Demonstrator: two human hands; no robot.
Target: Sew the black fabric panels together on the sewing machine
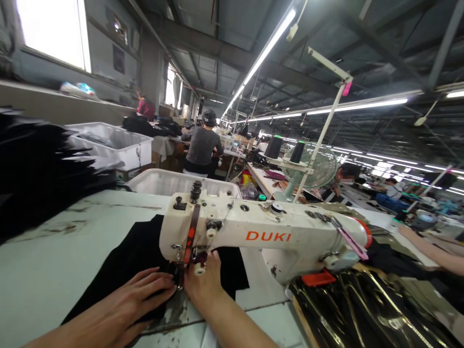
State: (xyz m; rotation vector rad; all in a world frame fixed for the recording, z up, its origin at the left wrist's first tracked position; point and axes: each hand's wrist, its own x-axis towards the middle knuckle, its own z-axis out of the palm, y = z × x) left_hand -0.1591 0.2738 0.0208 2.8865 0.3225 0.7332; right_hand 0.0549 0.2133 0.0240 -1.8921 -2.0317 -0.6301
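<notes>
Under the head of the cream sewing machine [253, 232], marked DUKI, a piece of black fabric [134, 261] lies flat on the pale green table [47, 270], running from behind the machine's needle end toward the person. Left of the needle, the left hand [141, 295] rests palm down on the fabric, fingers spread and loose, pressing rather than gripping. Just right of the needle, the right hand [203, 285] reaches up under the machine head with its fingertips at the presser foot; whether it pinches the fabric cannot be told, since the machine hides the fingers. Right of the machine base, a heap of shiny black material [366, 309] is piled. Behind the machine stands a white plastic bin [163, 181], and beyond it a green fan [315, 169] and two dark thread cones [273, 146]. Far left of the machine, a stack of black cloth [36, 169] is blurred.
</notes>
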